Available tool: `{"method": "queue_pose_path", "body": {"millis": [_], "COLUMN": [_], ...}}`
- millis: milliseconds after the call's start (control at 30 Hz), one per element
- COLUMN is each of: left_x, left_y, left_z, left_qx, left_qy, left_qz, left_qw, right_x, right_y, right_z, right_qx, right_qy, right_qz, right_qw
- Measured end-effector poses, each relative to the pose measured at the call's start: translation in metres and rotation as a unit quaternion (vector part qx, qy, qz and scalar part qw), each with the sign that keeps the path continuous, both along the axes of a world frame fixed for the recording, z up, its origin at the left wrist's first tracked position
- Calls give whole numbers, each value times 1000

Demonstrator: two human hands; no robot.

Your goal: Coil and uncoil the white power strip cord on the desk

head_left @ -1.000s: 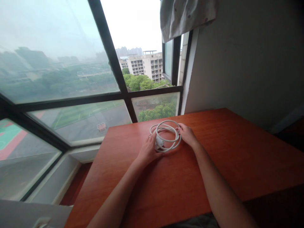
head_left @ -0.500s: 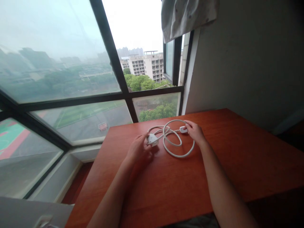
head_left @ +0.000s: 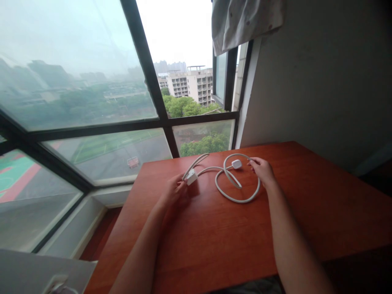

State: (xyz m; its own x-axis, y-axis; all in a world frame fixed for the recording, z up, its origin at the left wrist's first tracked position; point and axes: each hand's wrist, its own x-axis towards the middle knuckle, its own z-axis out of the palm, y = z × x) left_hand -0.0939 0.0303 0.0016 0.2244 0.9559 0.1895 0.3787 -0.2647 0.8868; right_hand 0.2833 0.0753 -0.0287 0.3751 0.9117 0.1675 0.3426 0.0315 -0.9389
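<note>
A white cable (head_left: 237,199) lies in loose loops on the reddish wooden table (head_left: 232,245). My left hand (head_left: 173,194) pinches the white plug block (head_left: 191,177) at one end of the cable, lifted slightly off the table. My right hand (head_left: 261,170) rests on the table at the far side of the loop, fingers closed on the cable just right of a small white connector (head_left: 236,164).
A large window with dark frames (head_left: 147,73) stands behind the table's far edge. A grey wall (head_left: 321,81) bounds the right side. A pale curtain (head_left: 245,20) hangs above. A white object (head_left: 55,281) sits at the lower left.
The tight coil has been pulled open. My left hand drew the plug block left and my right hand drew the other part of the cable right, spreading the loops.
</note>
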Motion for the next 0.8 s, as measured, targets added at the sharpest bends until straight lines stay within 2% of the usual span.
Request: {"method": "queue_pose_path", "body": {"millis": [167, 400, 633, 800], "left_x": [-4, -9, -27, -40], "left_y": [2, 3, 10, 9], "left_z": [-1, -11, -3, 3], "left_qx": [15, -48, 67, 50], "left_qy": [-1, -72, -11, -30], "left_qz": [-6, -6, -17, -21], "left_qw": [1000, 996, 998, 998], "right_x": [8, 20, 29, 42], "right_y": [3, 6, 4, 4], "right_z": [-10, -20, -25, -33], "right_qx": [-2, 10, 3, -51], "right_qy": [-25, -51, -42, -60], "right_qz": [-7, -12, -25, -45], "right_qw": [1000, 999, 999, 996]}}
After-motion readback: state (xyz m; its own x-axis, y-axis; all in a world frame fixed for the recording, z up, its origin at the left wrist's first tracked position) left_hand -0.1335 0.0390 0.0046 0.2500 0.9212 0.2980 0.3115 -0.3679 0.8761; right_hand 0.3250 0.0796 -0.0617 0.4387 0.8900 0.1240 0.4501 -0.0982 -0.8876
